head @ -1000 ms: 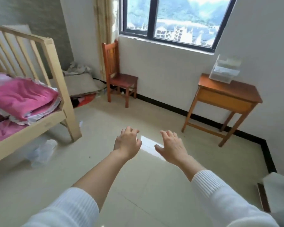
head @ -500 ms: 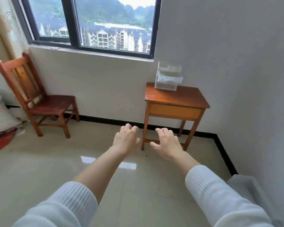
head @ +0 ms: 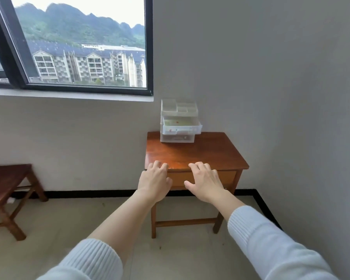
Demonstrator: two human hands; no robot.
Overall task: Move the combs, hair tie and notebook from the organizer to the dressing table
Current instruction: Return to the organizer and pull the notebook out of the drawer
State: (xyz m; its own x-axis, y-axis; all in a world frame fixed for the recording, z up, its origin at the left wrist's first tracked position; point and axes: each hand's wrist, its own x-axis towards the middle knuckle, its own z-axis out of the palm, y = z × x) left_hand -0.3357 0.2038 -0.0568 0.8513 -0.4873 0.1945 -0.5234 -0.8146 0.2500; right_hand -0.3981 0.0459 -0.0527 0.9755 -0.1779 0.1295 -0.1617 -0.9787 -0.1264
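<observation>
A clear plastic organizer [head: 178,120] with drawers stands at the back of a small wooden dressing table [head: 206,156] in the room's corner. Its upper drawer is pulled out a little and holds something pale green with small coloured spots; combs, hair tie and notebook cannot be told apart from here. My left hand [head: 155,181] and my right hand [head: 205,181] are stretched out in front of the table's near edge, palms down, fingers loosely spread, holding nothing. Both stay well short of the organizer.
A dark wooden chair [head: 6,190] stands at the left by the wall. A window [head: 73,45] is above it, and the right wall [head: 291,98] runs close beside the table. Tiled floor [head: 49,229] lies between me and the table.
The view has swung right and moved closer: the bed and then most of the chair left the frame, and the table with the organizer now sits centred and larger. Both hands stay outstretched and empty.
</observation>
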